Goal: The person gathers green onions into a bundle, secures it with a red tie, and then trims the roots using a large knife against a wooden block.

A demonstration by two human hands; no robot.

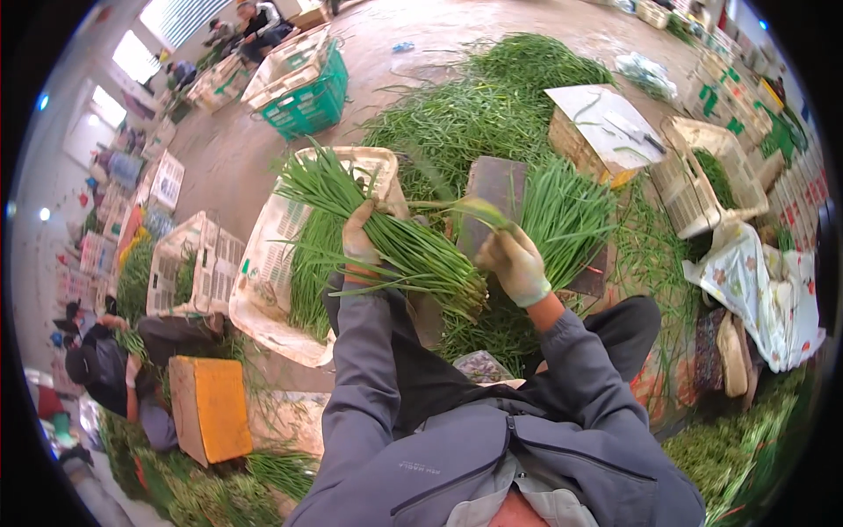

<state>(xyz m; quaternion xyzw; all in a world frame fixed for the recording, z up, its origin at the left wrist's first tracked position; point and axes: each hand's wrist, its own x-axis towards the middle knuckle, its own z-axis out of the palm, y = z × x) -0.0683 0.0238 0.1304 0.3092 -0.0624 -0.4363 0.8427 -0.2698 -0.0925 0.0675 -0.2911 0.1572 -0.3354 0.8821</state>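
My gloved left hand [359, 238] is wrapped around a thick bunch of long green leafy stalks, likely garlic chives [421, 250], tilted with its pale cut ends toward my right. In the gloved fingers of my right hand [517, 260] is a yellowish-green leaf [481, 209], partly blurred, held just beyond those cut ends. Another pile of green stalks [566, 217] lies right of my right hand, beside a dark board [494, 178]. Under the left-hand bunch, a white plastic crate [260, 290] contains more stalks [316, 263].
A large heap of loose greens [474, 118] covers the floor ahead. A knife [635, 132] rests on a white-topped box [606, 112]. Around me stand a green crate [306, 95], a cream crate [685, 191] and an orange box [220, 412]. A co-worker [108, 362] sits at left.
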